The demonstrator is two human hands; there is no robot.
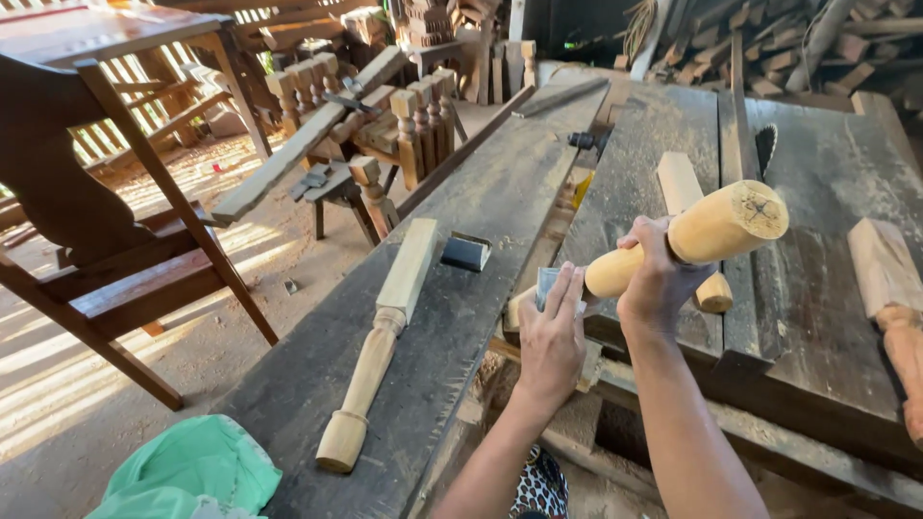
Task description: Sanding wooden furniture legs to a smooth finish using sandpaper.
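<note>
Sawdust-strewn and dim, the woodworking shed centres on a long dark workbench [461, 317], which serves as landmark for everything else. Over its right edge, the right hand [657, 279] has its fingers closed tight around a turned wooden leg [692, 238], holding it tilted with the round, pale end grain pointing up and away from the bench. Just below it, the left hand [551, 338] presses a small grey piece of sandpaper [546, 284] against the lower end of that leg, fingers curled around the sheet and the wood. On top of the bench, left of the hands, lies a second turned leg [380, 346] with a square upper section, and near its top end sits a small dark sanding block [466, 252]. At the near left corner of the bench a light green plastic bag [192, 471] is bunched up; what is in it cannot be seen. Right of the bench stands a table saw [827, 250] with another leg [889, 298] resting on it. Left of the bench stands a dark wooden chair frame [106, 231], and beyond its far end are stacked balusters [413, 125].
</note>
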